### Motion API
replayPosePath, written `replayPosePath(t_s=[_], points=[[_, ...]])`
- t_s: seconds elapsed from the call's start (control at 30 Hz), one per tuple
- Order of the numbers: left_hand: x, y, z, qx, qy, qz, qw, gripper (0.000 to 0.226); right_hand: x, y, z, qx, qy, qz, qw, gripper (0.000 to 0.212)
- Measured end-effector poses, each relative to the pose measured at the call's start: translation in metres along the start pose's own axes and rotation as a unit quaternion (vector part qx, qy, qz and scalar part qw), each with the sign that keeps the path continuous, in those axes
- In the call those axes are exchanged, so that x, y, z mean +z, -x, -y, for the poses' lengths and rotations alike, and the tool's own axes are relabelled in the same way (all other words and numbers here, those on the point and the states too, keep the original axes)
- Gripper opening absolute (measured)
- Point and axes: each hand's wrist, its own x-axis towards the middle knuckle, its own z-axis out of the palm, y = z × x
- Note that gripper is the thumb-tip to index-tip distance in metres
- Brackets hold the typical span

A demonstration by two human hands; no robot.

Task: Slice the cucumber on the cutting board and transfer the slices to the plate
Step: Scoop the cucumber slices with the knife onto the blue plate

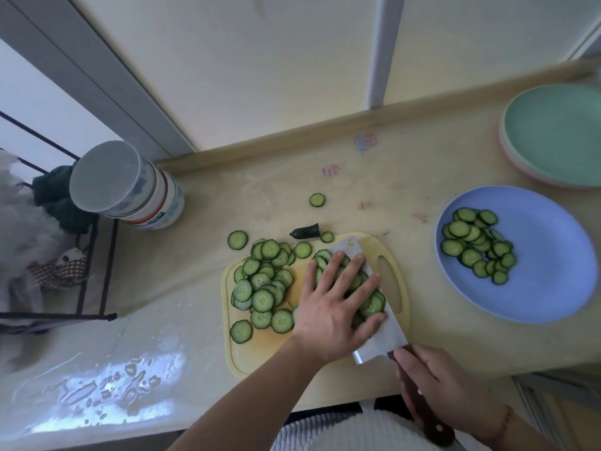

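Our left hand [338,301] lies spread, pressing slices [370,304] onto the cleaver [377,301], whose handle our right hand [445,388] grips. More slices [260,288] cover the cutting board [395,288] near the surface's front edge. Tilting the blade could spill them; open surface leads right to the blue plate [536,288].

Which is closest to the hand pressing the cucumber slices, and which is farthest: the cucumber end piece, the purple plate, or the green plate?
From the left hand:
1. Cucumber end piece, just beyond the board, behind the fingers.
2. Purple plate, to the right, holding slices.
3. Green plate, far back right corner.
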Motion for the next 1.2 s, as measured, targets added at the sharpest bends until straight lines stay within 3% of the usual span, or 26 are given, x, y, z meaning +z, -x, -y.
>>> replayPosePath(t_s=[0.57,0.7,0.83,0.93,1.1,1.2], points=[[-0.001,-0.038,-0.029,-0.001,-0.011,0.017,1.0,0.056,-0.047,-0.001,-0.006,-0.018,-0.031,-0.001,0.999,0.046],[0.008,-0.075,-0.058,0.039,0.016,0.024,0.999,0.058,-0.079,0.013,-0.012,-0.009,-0.032,-0.068,0.997,0.046],[0.026,-0.122,-0.099,0.107,0.049,0.015,0.993,0.057,-0.118,0.033,-0.031,-0.012,-0.012,-0.166,0.986,0.06],[0.044,-0.151,-0.128,0.15,0.076,0.018,0.986,0.054,-0.144,0.042,-0.046,0.016,-0.083,-0.174,0.981,0.054],[0.078,-0.181,-0.152,0.18,0.117,0.019,0.976,0.045,-0.171,0.043,-0.058,0.008,-0.111,-0.192,0.975,0.061],[0.088,-0.187,-0.156,0.185,0.129,0.022,0.974,0.04,-0.177,0.041,-0.063,0.021,-0.142,-0.178,0.973,0.053]])
